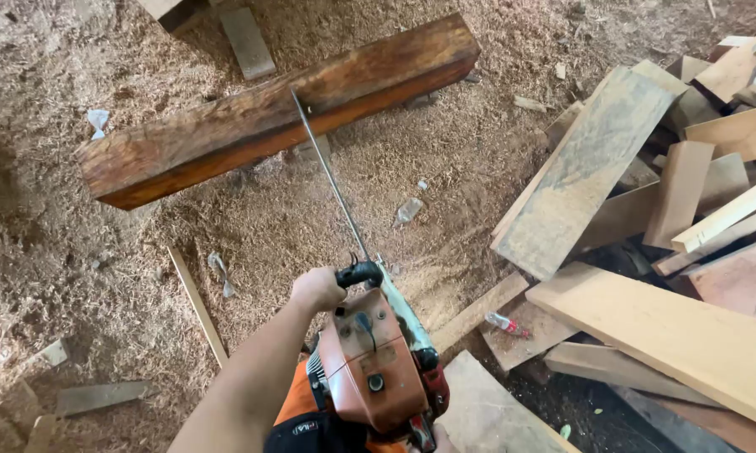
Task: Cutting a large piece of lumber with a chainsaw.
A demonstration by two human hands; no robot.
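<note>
My left hand (317, 289) grips the black front handle of an orange chainsaw (374, 361) held low in front of me. Its long thin bar (327, 172) reaches forward, and the tip rests on the top of a thick reddish-brown timber beam (269, 113) that lies slanted across the sawdust floor. My right hand is hidden behind the saw body at the bottom edge.
A heap of cut planks and offcuts (646, 210) fills the right side. Sawdust (101, 277) covers the ground, with a thin stick (197, 306), scraps of plastic and a small red bottle (504, 323) lying about. A short board (248, 42) lies beyond the beam.
</note>
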